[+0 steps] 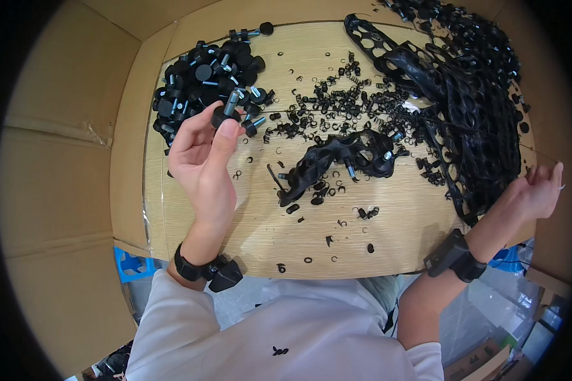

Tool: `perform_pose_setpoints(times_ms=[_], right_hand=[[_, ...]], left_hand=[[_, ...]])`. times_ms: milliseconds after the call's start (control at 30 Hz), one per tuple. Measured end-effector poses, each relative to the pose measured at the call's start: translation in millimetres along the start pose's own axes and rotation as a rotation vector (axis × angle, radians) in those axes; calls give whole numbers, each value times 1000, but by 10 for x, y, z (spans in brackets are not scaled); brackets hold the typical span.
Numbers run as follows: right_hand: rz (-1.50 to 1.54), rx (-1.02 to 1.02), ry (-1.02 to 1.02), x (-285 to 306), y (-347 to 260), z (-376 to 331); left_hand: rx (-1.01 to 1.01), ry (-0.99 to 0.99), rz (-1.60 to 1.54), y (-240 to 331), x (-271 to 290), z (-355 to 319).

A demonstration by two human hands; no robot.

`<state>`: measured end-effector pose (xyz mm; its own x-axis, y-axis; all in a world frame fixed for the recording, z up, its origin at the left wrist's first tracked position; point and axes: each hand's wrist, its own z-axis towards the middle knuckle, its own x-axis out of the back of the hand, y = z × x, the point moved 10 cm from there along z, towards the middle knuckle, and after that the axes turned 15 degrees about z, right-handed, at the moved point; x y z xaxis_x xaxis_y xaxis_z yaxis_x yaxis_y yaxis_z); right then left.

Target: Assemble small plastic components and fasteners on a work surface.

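Note:
Between the thumb and fingers of my left hand point(203, 155) is a rubber-headed bolt point(231, 105), its metal thread pointing up. The hand is raised at the near edge of a heap of similar black-headed bolts point(203, 72). My right hand point(539, 190) is at the table's right edge, beside a pile of black perforated rubber sheets point(483, 140). Its fingers are loosely bent and apart, and nothing shows in them. In the middle of the table lies a twisted strip of black rubber webbing point(327, 155) with a few bolts still set in it.
Small black rubber rings and curled scraps point(337, 101) are scattered over the wooden tabletop point(260, 216). More black pieces point(483, 41) are heaped at the far right. Cardboard walls point(63, 159) stand around the table. A blue stool point(132, 263) shows below the left corner.

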<state>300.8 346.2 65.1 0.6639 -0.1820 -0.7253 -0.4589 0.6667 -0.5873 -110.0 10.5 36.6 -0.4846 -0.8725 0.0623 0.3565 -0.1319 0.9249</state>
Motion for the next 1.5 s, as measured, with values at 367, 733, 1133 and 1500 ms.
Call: perform_pose_setpoints(times_ms=[367,733,1133,1500], right_hand=[[20,-274,-496,-824,212,-673],[-33,-448,-1466,-1544,42,-2442],[59,-520,-1749,-1415,-55,-3024],[4,-213,-1832,-1395,-186,-3031]], left_hand=[[-8,-261,134,117,-317,-102],[-1,-505,169,91,-617,-221],[192,-530,116,-76,-649,-280],[233,-553,93,-126,-661,-315]])
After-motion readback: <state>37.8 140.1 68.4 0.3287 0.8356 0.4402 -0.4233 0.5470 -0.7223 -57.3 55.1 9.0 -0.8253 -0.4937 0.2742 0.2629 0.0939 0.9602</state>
